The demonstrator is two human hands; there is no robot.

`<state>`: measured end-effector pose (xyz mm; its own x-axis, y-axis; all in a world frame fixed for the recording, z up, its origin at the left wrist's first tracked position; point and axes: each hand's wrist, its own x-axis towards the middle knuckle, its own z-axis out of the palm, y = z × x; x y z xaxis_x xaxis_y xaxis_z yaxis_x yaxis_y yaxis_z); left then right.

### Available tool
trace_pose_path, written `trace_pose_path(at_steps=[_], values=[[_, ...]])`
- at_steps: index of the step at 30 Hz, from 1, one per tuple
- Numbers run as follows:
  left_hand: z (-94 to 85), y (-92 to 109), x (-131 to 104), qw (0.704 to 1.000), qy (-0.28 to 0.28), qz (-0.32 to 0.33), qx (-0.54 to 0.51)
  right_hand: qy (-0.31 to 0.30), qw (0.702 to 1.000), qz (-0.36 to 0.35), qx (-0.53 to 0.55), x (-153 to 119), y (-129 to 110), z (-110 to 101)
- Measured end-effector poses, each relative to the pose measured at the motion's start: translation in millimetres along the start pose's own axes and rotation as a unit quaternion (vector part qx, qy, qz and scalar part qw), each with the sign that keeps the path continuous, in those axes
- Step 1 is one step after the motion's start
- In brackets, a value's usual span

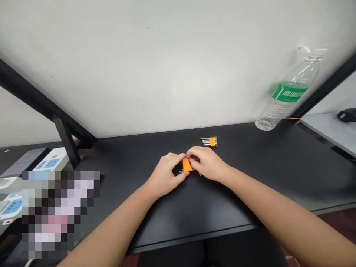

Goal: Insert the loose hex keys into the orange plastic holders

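Observation:
My left hand (pixel 167 174) grips an orange hex key holder (pixel 187 165) by its edges, thumb below and fingers above, just over the black table. Metal hex keys stick out on both sides of the holder. At its upper right, my right hand (pixel 207 162) has thumb and forefinger pinched together on what looks like a hex key, mostly hidden by the fingers. Behind my right hand lies a second hex key set (pixel 212 141), its keys side by side in another orange holder.
A clear plastic bottle (pixel 287 92) with a green label stands at the back right by the wall. Black frame bars (pixel 66 141) rise at the left. Boxes printed with blue sockets (pixel 51 163) sit on the left, near a pixelated patch. A grey surface (pixel 330 129) adjoins at right.

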<state>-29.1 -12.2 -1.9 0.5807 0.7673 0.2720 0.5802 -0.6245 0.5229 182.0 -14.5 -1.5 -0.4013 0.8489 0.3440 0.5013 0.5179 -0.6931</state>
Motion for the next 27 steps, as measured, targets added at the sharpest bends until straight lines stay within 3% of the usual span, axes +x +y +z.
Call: trace_pose_path(at_steps=[3, 7, 10, 14, 17, 21, 27], values=[[0.5, -3.2, 0.4, 1.000, -0.002, 0.008, 0.026, 0.003, 0.999, 0.037, 0.009, 1.1, 2.2, -0.4], [-0.4, -10.6, -0.3, 0.998, 0.022, -0.018, 0.060, -0.004, 0.991, 0.125, -0.047, 2.7, 10.9, -17.7], [-2.2, -14.0, -1.3, 0.996, 0.052, -0.041, 0.052, -0.075, 0.978, 0.162, -0.111, 2.6, 19.8, -32.5], [-4.1, -13.6, -1.5, 0.993, 0.100, -0.047, 0.038, -0.155, 0.965, 0.142, -0.160, -0.3, 19.7, -38.0], [-4.2, -12.5, -1.3, 0.994, 0.097, -0.044, 0.034, -0.179, 0.963, 0.127, -0.157, -3.3, 8.5, -33.0], [-3.3, -12.6, -1.7, 0.995, 0.091, -0.041, 0.031, -0.188, 0.957, 0.114, -0.191, -5.9, -4.4, -25.2], [-2.4, -13.2, -2.2, 0.995, 0.079, -0.052, 0.020, -0.189, 0.956, 0.105, -0.198, -6.8, -4.0, -21.1]])
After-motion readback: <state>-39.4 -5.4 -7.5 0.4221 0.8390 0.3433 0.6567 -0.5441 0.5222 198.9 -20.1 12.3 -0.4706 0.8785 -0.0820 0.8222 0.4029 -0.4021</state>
